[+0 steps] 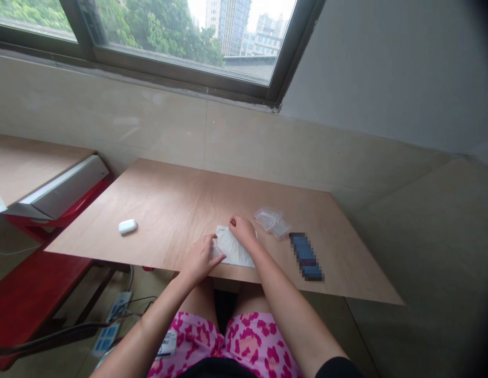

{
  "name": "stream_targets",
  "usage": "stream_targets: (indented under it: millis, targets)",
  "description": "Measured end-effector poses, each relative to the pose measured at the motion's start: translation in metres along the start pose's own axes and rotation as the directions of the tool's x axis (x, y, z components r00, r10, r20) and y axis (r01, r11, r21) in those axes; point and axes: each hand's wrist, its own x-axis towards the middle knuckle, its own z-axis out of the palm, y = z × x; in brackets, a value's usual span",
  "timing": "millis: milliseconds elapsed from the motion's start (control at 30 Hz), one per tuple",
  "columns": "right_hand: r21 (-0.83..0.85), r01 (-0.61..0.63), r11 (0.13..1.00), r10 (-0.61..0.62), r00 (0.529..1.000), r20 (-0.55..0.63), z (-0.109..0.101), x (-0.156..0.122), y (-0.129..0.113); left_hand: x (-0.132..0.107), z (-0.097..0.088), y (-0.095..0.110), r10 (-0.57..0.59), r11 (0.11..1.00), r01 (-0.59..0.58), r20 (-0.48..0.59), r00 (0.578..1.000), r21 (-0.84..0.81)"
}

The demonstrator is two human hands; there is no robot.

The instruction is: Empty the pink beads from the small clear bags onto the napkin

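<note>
A white tissue-like sheet [235, 251] lies near the front edge of the table, under both hands. At its left side is my left hand [200, 257], thumb and forefinger curved apart. A thin red string [217, 245] runs between their tips and appears held there. My right hand [242, 228] is over the sheet's far edge with its fingers pinched together. Whatever sits in that pinch is too small to make out. Several clear plastic bags [272, 221] with reddish edges lie just right of my right hand.
A dark phone [307, 256], blurred out, rests to the right on the wooden table [176, 197]. Over on the left is a white earbud case [127, 227]. A red bench [42, 289] and a power strip [110, 325] with cables are below left. The wall borders the table's back.
</note>
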Motion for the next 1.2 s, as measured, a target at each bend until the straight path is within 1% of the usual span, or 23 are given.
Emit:
stream_targets:
  millis: [100, 167, 233, 267, 300, 333, 400, 467, 600, 667, 733, 800, 867, 967, 1033, 1100, 1200]
  targets:
    - [0.095, -0.007, 0.995, 0.008, 1.000, -0.013, -0.005, -0.007, -0.005, 0.001, -0.002, -0.001, -0.017, 1.000, 0.017, -0.007, 1.000, -0.024]
    - [0.158, -0.022, 0.987, 0.027, 0.999, -0.033, -0.008, -0.020, -0.009, 0.002, -0.002, 0.000, -0.020, 0.999, 0.019, -0.013, 1.000, -0.040]
    - [0.265, -0.036, 0.964, 0.047, 0.998, -0.036, -0.011, -0.039, -0.015, 0.002, -0.002, 0.001, -0.016, 0.998, 0.015, -0.022, 1.000, -0.059]
    - [0.352, -0.039, 0.935, 0.046, 0.999, -0.012, -0.012, -0.049, -0.019, 0.002, -0.002, 0.001, -0.015, 0.998, 0.014, -0.026, 1.000, -0.067]
    - [0.417, -0.035, 0.908, 0.023, 0.999, 0.035, -0.014, -0.059, -0.023, 0.002, -0.001, 0.002, -0.015, 0.997, 0.013, -0.028, 0.999, -0.071]
    - [0.449, -0.031, 0.893, -0.012, 0.996, 0.092, -0.016, -0.069, -0.026, 0.001, -0.001, 0.003, -0.014, 0.997, 0.012, -0.029, 0.999, -0.073]
    - [0.458, -0.039, 0.888, -0.043, 0.985, 0.167, -0.022, -0.086, -0.032, 0.000, 0.001, 0.004, -0.003, 0.997, 0.001, -0.025, 1.000, -0.071]
    - [0.433, -0.049, 0.900, -0.043, 0.979, 0.200, -0.029, -0.099, -0.035, -0.002, 0.002, 0.006, 0.022, 0.997, -0.023, -0.024, 0.999, -0.068]
    - [0.379, -0.034, 0.925, -0.078, 0.958, 0.276, -0.039, -0.114, -0.031, -0.007, 0.003, 0.012, 0.059, 0.994, -0.060, -0.008, 0.998, -0.096]
    - [0.384, -0.040, 0.923, -0.070, 0.960, 0.270, -0.044, -0.121, -0.027, -0.010, 0.004, 0.018, 0.066, 0.987, -0.062, 0.020, 0.998, -0.145]
    - [0.406, -0.056, 0.912, -0.039, 0.974, 0.221, -0.048, -0.127, -0.022, -0.013, 0.004, 0.025, 0.052, 0.974, -0.039, 0.052, 0.997, -0.221]
    - [0.427, -0.076, 0.901, 0.003, 0.986, 0.169, -0.054, -0.133, -0.017, -0.015, 0.005, 0.032, 0.006, 0.943, 0.025, 0.094, 0.996, -0.332]
    - [0.447, -0.085, 0.890, 0.029, 0.991, 0.131, -0.059, -0.140, -0.012, -0.016, 0.005, 0.038, -0.043, 0.892, 0.106, 0.151, 0.988, -0.440]
    - [0.493, -0.072, 0.867, 0.026, 0.995, 0.098, -0.063, -0.150, -0.005, -0.017, 0.005, 0.043, -0.064, 0.843, 0.157, 0.195, 0.979, -0.515]
    - [0.524, -0.067, 0.849, 0.009, 0.994, 0.113, -0.063, -0.157, -0.002, -0.016, 0.004, 0.045, -0.062, 0.829, 0.172, 0.219, 0.974, -0.532]
    - [0.556, -0.080, 0.827, -0.014, 0.987, 0.161, -0.062, -0.162, 0.000, -0.017, 0.005, 0.047, -0.064, 0.811, 0.210, 0.274, 0.960, -0.546]
    - [0.595, -0.102, 0.797, -0.046, 0.972, 0.229, -0.058, -0.168, -0.001, -0.019, 0.009, 0.050, -0.062, 0.795, 0.283, 0.392, 0.918, -0.536]
